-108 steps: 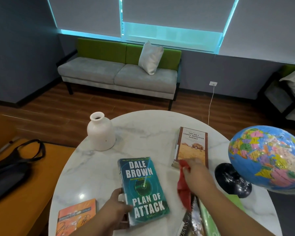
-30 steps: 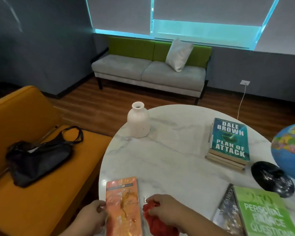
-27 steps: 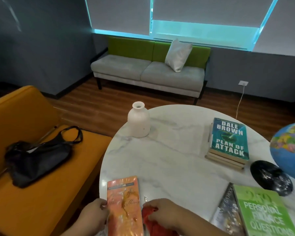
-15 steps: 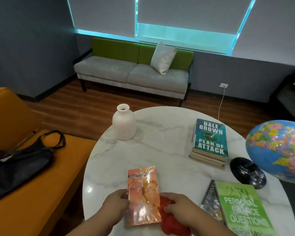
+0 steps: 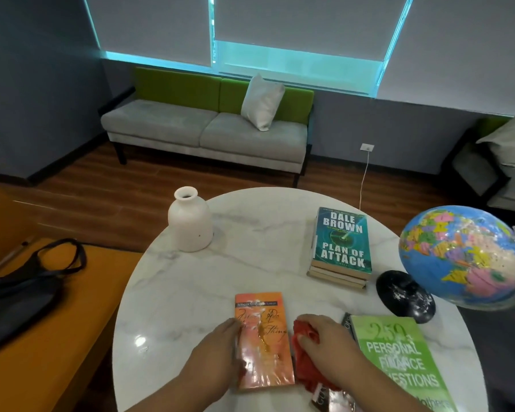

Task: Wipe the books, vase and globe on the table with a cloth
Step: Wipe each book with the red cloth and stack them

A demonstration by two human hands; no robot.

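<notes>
Wiping the glossy orange paperback (image 5: 263, 340) looks next: left fingers (image 5: 231, 325) pinch its edge, right fingers (image 5: 324, 325) bunch a red cloth (image 5: 305, 367).

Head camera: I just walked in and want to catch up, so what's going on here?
A person is wiping books at the round table. The left hand holds the orange book by its left edge; the right hand grips a bunched red cloth beside its right edge. The vase and globe stand untouched farther off.

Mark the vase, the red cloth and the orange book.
vase (image 5: 190, 226): head view, its white belly.
red cloth (image 5: 305, 368): head view, bunched fold beside the book.
orange book (image 5: 263, 346): head view, middle of cover.
</notes>
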